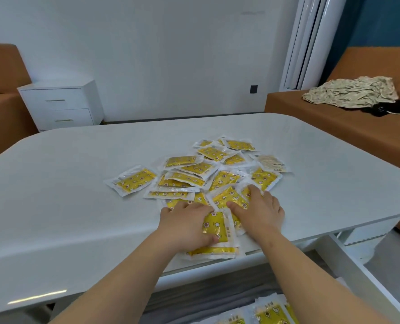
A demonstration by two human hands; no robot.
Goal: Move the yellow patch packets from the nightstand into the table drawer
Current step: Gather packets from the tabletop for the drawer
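Note:
Several yellow patch packets (194, 171) lie scattered in a loose heap on the white table (77, 195). My left hand (185, 225) grips a small stack of packets (215, 249) at the table's near edge, thumb pressed on the top one. My right hand (260, 213) lies flat, fingers spread, on packets beside it. Below the table's edge the open drawer (348, 270) shows a few packets (271, 314) lying inside at the bottom of the view.
A white nightstand (61, 104) with two drawers stands against the far wall at left. Orange sofas flank the table; the right sofa (334, 122) carries a crumpled cloth (351, 91). One packet (133, 180) lies apart at the heap's left.

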